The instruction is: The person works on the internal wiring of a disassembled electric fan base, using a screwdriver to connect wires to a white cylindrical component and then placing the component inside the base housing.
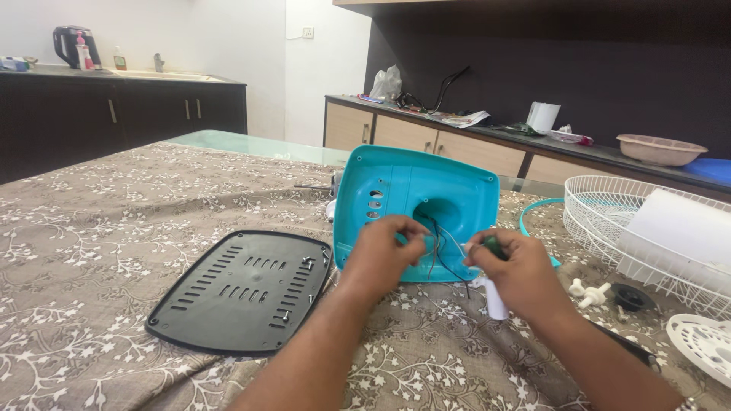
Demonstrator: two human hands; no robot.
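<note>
A turquoise plastic fan base housing (415,194) stands on edge on the table, its hollow side facing me, with thin red, black and white wires (442,255) coming out of its round opening. My left hand (381,255) rests against the housing's lower front, fingers pinched at the wires. My right hand (514,270) grips a green-handled tool, its tip at the wires. A small white cylinder (495,301) lies just below my right hand.
A black vented cover plate (244,289) lies flat to the left. White wire fan guards (632,221) and small white and black knobs (601,293) sit at the right. The table carries a brown floral cloth (99,236). Counters with clutter run along the back wall.
</note>
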